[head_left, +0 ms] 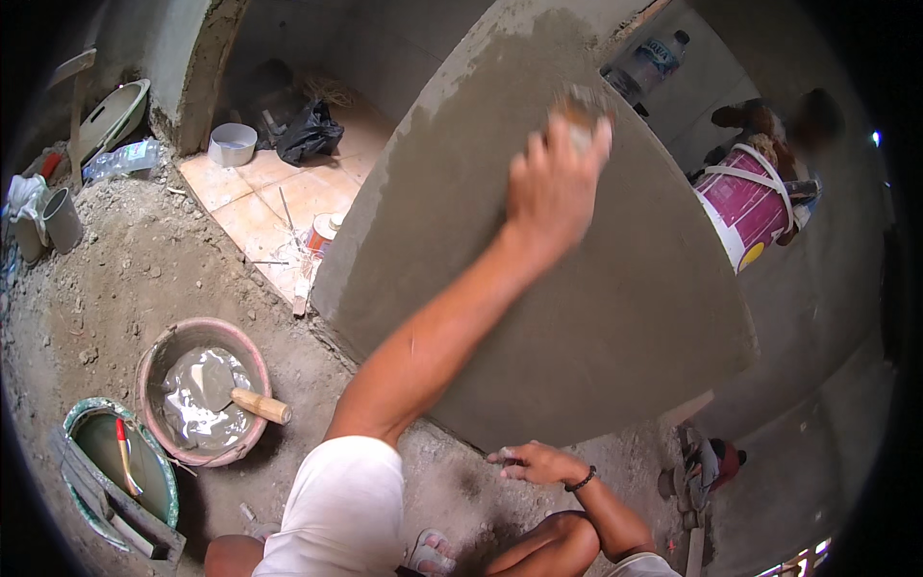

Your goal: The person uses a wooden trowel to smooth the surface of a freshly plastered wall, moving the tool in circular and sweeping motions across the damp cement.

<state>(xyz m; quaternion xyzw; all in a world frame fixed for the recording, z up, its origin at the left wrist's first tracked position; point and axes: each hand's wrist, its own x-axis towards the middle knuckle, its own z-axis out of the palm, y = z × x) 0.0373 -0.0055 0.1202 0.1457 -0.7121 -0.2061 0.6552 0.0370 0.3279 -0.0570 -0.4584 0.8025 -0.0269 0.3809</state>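
My left hand (553, 192) reaches up across a wall panel of wet grey cement (538, 308). Its fingers are closed round a brush (584, 108), smeared by motion, that lies against the upper part of the cement face. Down at the panel's lower edge, my right hand (540, 464), with a dark beaded bracelet on its wrist, has its fingers stretched apart and holds nothing. To the left on the ground stands a round tub (266, 361) of wet grey cement slurry. A wooden-handled trowel (260, 405) rests in it.
Beside the tub is a green-rimmed basin (173, 471) with a red-handled brush (123, 444) and a wooden float (115, 505). Beyond the panel's right edge hangs a purple-and-white bucket (745, 207). A plastic bottle (654, 62) stands behind its top. Tiled floor (250, 197) holds a black bag (310, 133).
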